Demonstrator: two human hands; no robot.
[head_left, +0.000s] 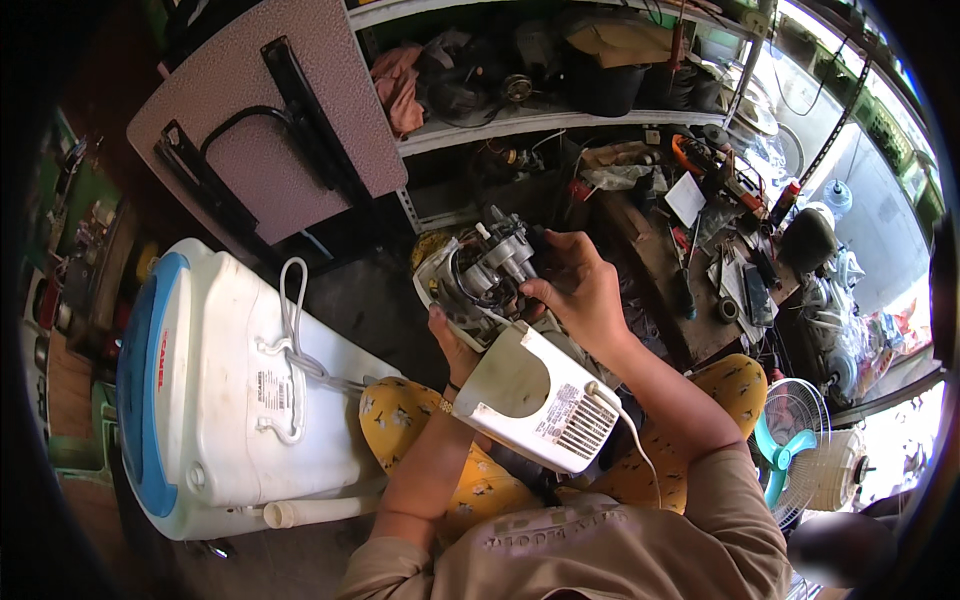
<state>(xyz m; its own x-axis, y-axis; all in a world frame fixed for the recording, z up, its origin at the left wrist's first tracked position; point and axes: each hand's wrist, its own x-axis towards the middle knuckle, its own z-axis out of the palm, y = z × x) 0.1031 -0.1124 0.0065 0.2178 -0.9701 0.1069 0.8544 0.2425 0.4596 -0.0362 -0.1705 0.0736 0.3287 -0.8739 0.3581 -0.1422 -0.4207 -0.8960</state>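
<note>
Across my lap lies an opened white appliance; its smooth housing (510, 375) has a U-shaped cutout, a slotted vent and a white cord (638, 450). At its far end a grey metal motor assembly (497, 262) is exposed, with dark windings and a small white post on top. My left hand (455, 350) grips the appliance's near left side, thumb up along the edge and the other fingers hidden beneath. From the right, my right hand (578, 287) pinches a dark part at the motor's right end between thumb and fingers.
To my left a white washing machine (240, 370) with a blue edge lies tipped over. A pink folding table (240, 110) leans behind it. Tools crowd a wooden bench (650, 255) at right, near a teal-bladed fan (785, 445). Loaded shelves (490, 130) stand at the back.
</note>
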